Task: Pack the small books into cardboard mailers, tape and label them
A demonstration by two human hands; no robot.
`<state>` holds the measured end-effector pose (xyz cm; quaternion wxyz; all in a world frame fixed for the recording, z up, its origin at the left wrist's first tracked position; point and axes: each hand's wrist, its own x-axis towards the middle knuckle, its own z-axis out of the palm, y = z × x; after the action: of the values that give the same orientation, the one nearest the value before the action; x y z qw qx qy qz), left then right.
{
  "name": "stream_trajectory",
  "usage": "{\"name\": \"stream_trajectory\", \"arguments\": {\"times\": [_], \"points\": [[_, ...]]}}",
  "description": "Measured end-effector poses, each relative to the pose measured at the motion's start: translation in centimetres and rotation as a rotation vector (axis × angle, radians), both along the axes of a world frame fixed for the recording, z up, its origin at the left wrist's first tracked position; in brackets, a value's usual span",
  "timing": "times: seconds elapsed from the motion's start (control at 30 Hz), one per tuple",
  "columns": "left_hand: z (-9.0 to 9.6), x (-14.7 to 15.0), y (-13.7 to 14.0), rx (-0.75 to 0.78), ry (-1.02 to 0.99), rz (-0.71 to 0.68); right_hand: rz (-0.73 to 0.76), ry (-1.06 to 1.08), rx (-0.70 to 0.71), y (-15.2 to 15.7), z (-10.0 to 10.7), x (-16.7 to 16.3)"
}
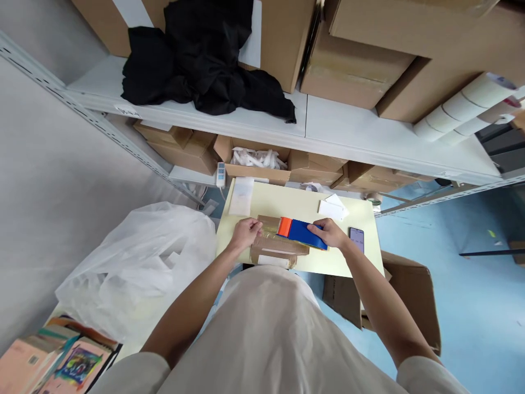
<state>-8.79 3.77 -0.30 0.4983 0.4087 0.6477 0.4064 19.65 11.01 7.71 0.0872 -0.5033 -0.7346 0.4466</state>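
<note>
A small brown cardboard box [273,257] lies on the pale yellow table, close to my body, with a white label on its near side. My right hand [327,232] grips a blue and orange tape dispenser [303,232], whose orange end rests over the top of the box. At the box's left edge is my left hand [246,233], closed with thumb and fingers pressed together. Whatever those fingers pinch is too small to make out. Shiny clear tape [268,236] shows on the box top between the hands.
The yellow table [283,197] also bears a paper sheet [241,196], white cards [333,208] and a phone [356,238]. Behind stands a shelf [348,139] with boxes, black cloth [205,60] and tape rolls [463,112]. An open carton [406,295] sits right; white plastic [139,262] lies left.
</note>
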Motion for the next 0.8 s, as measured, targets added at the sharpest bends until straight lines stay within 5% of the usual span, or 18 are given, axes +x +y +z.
{"name": "stream_trajectory", "arguments": {"times": [0.27, 0.53, 0.8], "points": [[-2.2, -5.7, -0.1, -0.094, 0.043, 0.096, -0.005, -0.147, 0.059, 0.6, -0.2, 1.0], [-6.2, -3.6, -0.7, -0.076, 0.184, 0.046, -0.016, -0.182, 0.048, -0.1, -0.9, 0.1], [-7.3, -0.6, -1.9, -0.056, 0.441, 0.033, -0.018, -0.167, 0.064, -0.4, -1.4, 0.4]]}}
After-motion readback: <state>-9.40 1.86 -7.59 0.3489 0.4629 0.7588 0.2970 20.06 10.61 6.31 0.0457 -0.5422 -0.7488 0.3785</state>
